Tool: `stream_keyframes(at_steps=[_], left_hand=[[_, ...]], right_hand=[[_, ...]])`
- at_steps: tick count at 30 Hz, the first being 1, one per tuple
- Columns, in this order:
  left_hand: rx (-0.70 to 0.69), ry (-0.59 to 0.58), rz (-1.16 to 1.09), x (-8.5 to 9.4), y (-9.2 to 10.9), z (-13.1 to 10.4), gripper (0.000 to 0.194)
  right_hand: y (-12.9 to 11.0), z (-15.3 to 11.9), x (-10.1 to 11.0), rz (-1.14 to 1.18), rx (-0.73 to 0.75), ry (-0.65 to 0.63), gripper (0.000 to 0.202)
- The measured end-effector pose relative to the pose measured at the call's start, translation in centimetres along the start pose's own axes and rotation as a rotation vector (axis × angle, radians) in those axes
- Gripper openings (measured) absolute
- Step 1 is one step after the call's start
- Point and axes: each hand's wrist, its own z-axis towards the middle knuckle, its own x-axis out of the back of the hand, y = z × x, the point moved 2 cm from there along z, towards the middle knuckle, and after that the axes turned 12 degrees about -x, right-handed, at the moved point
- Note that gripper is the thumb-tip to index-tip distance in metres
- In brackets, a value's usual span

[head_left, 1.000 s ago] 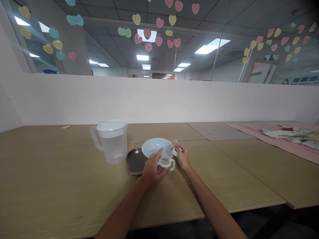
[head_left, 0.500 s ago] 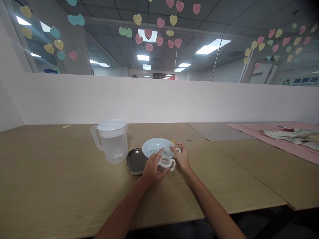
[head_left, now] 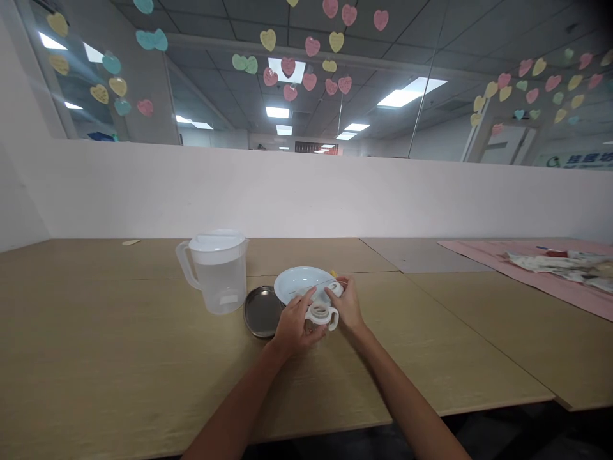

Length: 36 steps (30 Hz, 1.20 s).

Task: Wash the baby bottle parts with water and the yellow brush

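Note:
My left hand (head_left: 293,324) is closed around a small clear cup with a white collar and handles (head_left: 320,311); its round mouth faces up, uncovered. Just right of and above that mouth, my right hand (head_left: 352,310) pinches a small white lid (head_left: 336,289). Lid and cup are apart. Behind both hands sits a pale blue-white bowl (head_left: 287,278), its near rim partly hidden. A thin pale stick (head_left: 318,283) crosses the bowl toward my right fingers. Some small yellow thing (head_left: 334,273) shows behind those fingers, too covered to name.
Left of the bowl lies a dark metal tray (head_left: 262,312), close to my left hand. A clear lidded plastic pitcher (head_left: 221,278) stands beyond it. On the far right, a pink cloth (head_left: 483,252) carries several items. A white wall (head_left: 306,195) bounds the wooden table at the back.
My right hand has turned the white lid, so its ring-like opening no longer shows. My left hand keeps hold of the cup. The whole view has shifted slightly.

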Motion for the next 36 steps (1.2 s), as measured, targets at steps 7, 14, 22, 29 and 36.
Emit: stream_keyframes(at_steps=[7,14,22,29,36], left_hand=[[-0.005,0.003,0.013,-0.1,-0.1,-0.1,0.073],[-0.006,-0.007,0.000,-0.1,-0.2,-0.2,0.073],[-0.013,-0.003,0.009,-0.2,-0.3,-0.3,0.073],[-0.038,0.014,0.012,-0.2,-0.3,-0.2,0.072],[-0.025,0.025,0.051,-0.1,-0.2,-0.2,0.077]], right_hand=[[0.6,0.5,0.1,-0.222,0.145,-0.049,0.031],[0.6,0.3,0.1,-0.414,0.224,-0.022,0.032],[2.6,0.7,-0.5,-0.498,0.160,-0.089,0.031],[1.2,0.2,-0.1,-0.469,0.194,-0.054,0.030],[0.6,0.0,0.0,-0.450,0.232,0.010,0.034]])
